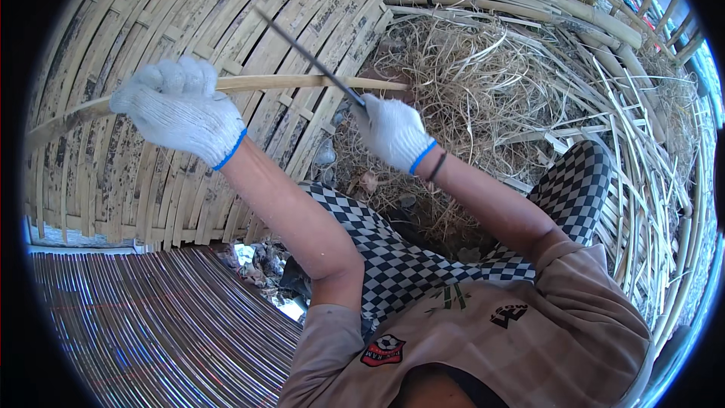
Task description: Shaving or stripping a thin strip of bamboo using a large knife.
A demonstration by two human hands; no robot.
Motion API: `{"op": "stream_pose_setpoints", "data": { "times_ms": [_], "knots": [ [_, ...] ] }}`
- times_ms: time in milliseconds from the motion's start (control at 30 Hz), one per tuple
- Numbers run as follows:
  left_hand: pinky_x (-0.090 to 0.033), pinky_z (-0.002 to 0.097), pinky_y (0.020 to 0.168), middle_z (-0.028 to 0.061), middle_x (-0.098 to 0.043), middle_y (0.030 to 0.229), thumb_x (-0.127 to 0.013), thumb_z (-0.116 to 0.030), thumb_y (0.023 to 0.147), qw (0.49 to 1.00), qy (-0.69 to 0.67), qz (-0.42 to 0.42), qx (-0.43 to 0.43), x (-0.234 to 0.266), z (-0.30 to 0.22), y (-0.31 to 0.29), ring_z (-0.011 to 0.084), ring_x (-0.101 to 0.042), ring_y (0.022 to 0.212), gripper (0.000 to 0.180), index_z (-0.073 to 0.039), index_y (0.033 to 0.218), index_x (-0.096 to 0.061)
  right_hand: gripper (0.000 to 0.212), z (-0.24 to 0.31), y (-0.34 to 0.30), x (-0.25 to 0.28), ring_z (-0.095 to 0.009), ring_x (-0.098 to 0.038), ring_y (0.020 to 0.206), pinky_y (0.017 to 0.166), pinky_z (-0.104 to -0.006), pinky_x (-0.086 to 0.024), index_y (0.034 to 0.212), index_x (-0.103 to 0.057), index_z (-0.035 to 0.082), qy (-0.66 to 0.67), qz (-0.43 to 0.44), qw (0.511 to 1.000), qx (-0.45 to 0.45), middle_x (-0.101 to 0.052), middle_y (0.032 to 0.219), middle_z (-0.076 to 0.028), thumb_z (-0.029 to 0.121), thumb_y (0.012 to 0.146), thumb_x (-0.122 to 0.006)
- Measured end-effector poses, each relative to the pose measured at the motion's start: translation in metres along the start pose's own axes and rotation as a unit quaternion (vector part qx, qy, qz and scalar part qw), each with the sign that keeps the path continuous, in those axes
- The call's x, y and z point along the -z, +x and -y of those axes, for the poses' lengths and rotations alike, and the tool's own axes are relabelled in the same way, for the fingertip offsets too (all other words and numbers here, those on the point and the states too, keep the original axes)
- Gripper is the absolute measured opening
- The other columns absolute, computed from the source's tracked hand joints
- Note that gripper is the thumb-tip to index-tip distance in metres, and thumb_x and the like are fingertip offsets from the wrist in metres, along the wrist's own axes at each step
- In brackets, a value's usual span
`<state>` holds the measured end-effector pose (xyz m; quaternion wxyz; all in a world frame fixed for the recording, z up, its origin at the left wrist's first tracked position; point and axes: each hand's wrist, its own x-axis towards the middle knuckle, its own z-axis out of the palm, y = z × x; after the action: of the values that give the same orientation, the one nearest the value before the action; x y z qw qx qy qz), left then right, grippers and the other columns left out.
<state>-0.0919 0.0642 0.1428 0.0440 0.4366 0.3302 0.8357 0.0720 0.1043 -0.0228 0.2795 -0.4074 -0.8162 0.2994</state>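
Basically, L hand point(181, 109) has fingers wrapped round bamboo strip point(279, 83), which spans woven panel's point(226, 23) R edge in view; R hand point(396, 132) clenched on knife point(302, 51). Blade contact unclear; best keep strokes shallow, edge away from L hand.

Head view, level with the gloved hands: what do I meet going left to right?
Left hand → knife → right hand → pile of shavings → long pale strips.
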Motion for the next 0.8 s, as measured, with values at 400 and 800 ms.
{"op": "stream_pose_setpoints", "data": {
  "times_ms": [400,800],
  "knots": [
    [-0.008,0.0291,0.04,-0.005,-0.015,0.048,-0.034,-0.07,0.099,0.997,-0.041,0.063,0.035,0.042,0.007,0.016,0.0103,-0.007,0.043,0.067,-0.021,0.055,-0.022,0.028,-0.014,0.014,-0.034,-0.039,-0.069,0.073,0.065,-0.0495,-0.054,0.096,-0.061,0.004,0.017,0.025,0.999,-0.027,-0.069,0.076,-0.02,0.031,0.099,-0.053],
    [-0.009,0.027,0.039,-0.0061,-0.014,0.048,-0.034,-0.072,0.098,0.997,-0.014,-0.066,0.021,0.075,0.011,0.019,0.009,-0.008,0.041,0.067,-0.021,0.056,-0.021,0.02,-0.01,0.022,-0.048,-0.033,-0.074,0.084,0.069,-0.0453,-0.059,0.101,-0.067,0.004,-0.032,0.091,0.995,-0.029,-0.074,0.085,-0.016,0.018,0.088,-0.061]
  ]
}}
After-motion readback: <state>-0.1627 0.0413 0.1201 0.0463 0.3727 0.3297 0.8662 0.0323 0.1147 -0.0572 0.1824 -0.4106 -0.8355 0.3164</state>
